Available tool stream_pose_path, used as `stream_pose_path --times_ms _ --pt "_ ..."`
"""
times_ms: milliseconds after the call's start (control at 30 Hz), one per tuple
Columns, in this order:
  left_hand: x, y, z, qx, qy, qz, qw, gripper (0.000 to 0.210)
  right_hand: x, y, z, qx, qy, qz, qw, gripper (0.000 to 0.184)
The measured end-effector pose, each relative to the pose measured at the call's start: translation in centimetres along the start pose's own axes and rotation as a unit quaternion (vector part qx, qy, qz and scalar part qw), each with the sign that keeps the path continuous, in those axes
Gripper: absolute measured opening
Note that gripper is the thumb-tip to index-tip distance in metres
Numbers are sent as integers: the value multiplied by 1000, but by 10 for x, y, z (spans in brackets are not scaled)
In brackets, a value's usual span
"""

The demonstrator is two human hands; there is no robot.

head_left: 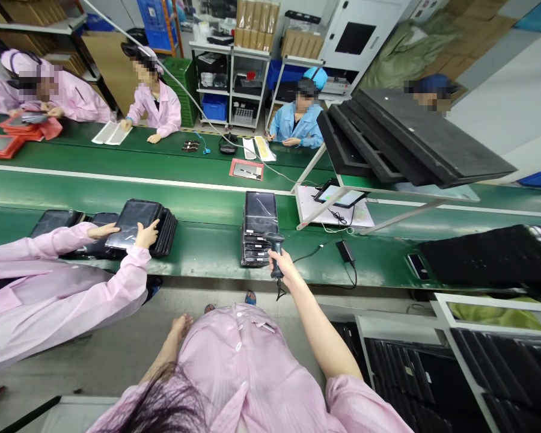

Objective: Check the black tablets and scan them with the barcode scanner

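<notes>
My right hand (pixel 281 264) is closed round the handle of a dark barcode scanner (pixel 276 254), whose cable hangs below it. The scanner's head is at the front right of a stack of black tablet-like devices (pixel 260 213) in clear wrapping. White labels show on the stack's near edges. Down beside my waist, my left hand (pixel 181 326) hangs with its fingers loosely apart and nothing visible in it. Part of that hand is hidden by my pink smock.
At my left, a co-worker in pink handles another stack of wrapped black devices (pixel 139 219). A metal stand (pixel 315 162) carries black trays over a lit tablet (pixel 340 195). A power adapter (pixel 345 251) and cables lie right of the scanner. Racks (pixel 399 325) stand at lower right.
</notes>
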State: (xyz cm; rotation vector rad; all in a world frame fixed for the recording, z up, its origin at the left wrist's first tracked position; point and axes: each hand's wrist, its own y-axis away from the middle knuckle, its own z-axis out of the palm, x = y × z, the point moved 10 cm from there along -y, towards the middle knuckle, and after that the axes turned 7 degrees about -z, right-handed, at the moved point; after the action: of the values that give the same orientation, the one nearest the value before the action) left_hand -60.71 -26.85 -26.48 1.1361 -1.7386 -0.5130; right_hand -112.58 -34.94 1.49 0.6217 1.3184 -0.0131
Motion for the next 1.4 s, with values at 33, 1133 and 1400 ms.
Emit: stream_pose_path --times_ms 33,1133,1400 --pt "-11 -6 5 -26 5 -48 999 16 0 1 1 2 3 -1 1000 50" --pt "-60 -25 18 -89 35 -150 984 23 66 8 -15 2 20 28 999 50" --pt "-67 -42 22 -72 27 -145 987 27 80 19 -25 1 30 42 999 53"
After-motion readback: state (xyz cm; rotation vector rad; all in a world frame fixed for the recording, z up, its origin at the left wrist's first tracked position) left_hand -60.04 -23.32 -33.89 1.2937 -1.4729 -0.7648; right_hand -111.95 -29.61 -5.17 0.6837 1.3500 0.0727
